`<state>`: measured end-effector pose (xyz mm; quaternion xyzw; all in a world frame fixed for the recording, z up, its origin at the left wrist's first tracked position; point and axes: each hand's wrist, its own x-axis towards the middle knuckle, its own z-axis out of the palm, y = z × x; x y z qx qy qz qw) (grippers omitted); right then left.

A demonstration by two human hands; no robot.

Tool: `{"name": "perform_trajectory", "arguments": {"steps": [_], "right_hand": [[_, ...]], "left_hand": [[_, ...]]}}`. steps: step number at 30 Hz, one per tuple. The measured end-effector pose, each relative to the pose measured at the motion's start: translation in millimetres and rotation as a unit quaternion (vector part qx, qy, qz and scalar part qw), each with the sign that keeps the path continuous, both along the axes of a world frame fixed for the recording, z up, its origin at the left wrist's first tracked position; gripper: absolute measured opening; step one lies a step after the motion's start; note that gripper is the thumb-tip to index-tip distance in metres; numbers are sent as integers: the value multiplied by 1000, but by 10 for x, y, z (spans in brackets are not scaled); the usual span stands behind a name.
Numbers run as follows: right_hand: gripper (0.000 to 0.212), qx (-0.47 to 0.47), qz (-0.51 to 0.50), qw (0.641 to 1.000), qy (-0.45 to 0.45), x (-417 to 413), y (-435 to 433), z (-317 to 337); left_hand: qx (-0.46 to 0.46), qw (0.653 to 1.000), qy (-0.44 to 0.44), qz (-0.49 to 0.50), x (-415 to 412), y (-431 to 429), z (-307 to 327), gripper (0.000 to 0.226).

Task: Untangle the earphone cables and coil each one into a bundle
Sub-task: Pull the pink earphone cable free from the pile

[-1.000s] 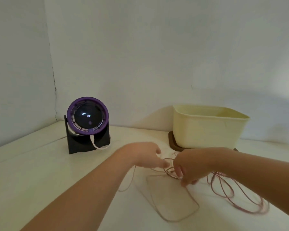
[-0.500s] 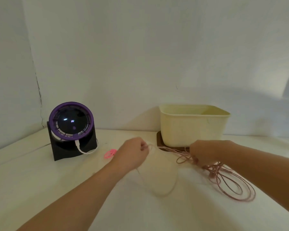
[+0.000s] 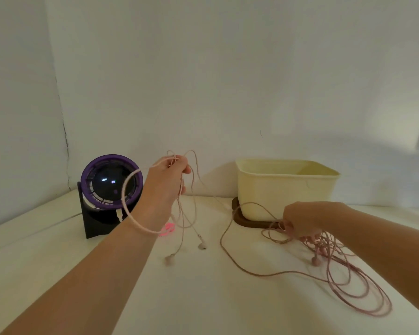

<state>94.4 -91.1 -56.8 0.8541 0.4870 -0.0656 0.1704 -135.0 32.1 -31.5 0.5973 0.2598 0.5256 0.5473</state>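
From the head view, the only writing I could read was on the fan (image 3: 110,182): small glowing digits, seemingly "20", on its glossy black dome inside a purple ribbed ring. My left hand (image 3: 166,187) was raised and curled round the pale cable (image 3: 125,201). The thin, rubbery cord looped by the wrist, and its two earbuds (image 3: 202,245) hung down to the table (image 3: 58,250). My right hand (image 3: 300,221) sat low, fingers closed on the pink cable (image 3: 348,286) – a loose tangle of rings spread beside the smooth cream tub (image 3: 286,189).
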Motion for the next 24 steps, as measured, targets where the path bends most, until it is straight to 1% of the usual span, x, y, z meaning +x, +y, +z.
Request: {"name": "perform_trajectory", "arguments": {"steps": [3, 5, 6, 8, 9, 10, 11, 12, 13, 15, 17, 18, 20, 22, 24], "right_hand": [[25, 15, -9, 1000, -14, -21, -19, 118], [21, 9, -16, 1000, -8, -1, -34, 157], [25, 9, -16, 1000, 5, -10, -35, 178], [48, 23, -10, 999, 41, -36, -11, 226], [60, 31, 4, 999, 43, -51, 8, 252], [68, 41, 21, 998, 39, -79, 27, 285], [72, 57, 32, 997, 38, -122, 49, 325], [71, 82, 43, 995, 44, -169, 65, 364], [67, 111, 57, 991, 54, -222, 85, 403], [53, 183, 98, 976, 70, -334, 128, 479], [40, 261, 142, 949, 100, -463, 157, 547], [37, 299, 159, 932, 129, -536, 169, 575], [39, 346, 185, 894, 215, -707, 184, 627], [48, 353, 198, 857, 319, -891, 192, 662], [45, 347, 212, 817, 409, -1004, 227, 672]], "left_hand": [[63, 996, 1, 64, -82, 53, 78, 25], [110, 990, 25, 83, -123, 78, 109, 24], [129, 987, 59, 74, -133, 78, 99, 20], [156, 974, 163, 11, -133, 52, 42, 10], [166, 956, 241, -32, -134, 30, 0, 8], [182, 924, 329, -67, -133, 22, -48, 12], [200, 889, 402, -91, -142, 20, -87, 19], [210, 864, 446, -100, -146, 18, -110, 27], [213, 852, 467, -99, -161, 0, -100, 34], [217, 856, 463, -79, -180, -24, -50, 39], [203, 880, 423, -75, -197, -52, 26, 35], [186, 893, 400, -84, -203, -54, 59, 32], [158, 910, 366, -112, -234, -88, 134, 29], [149, 919, 334, -145, -273, -139, 210, 30], [141, 929, 290, -180, -316, -186, 281, 29]]}}
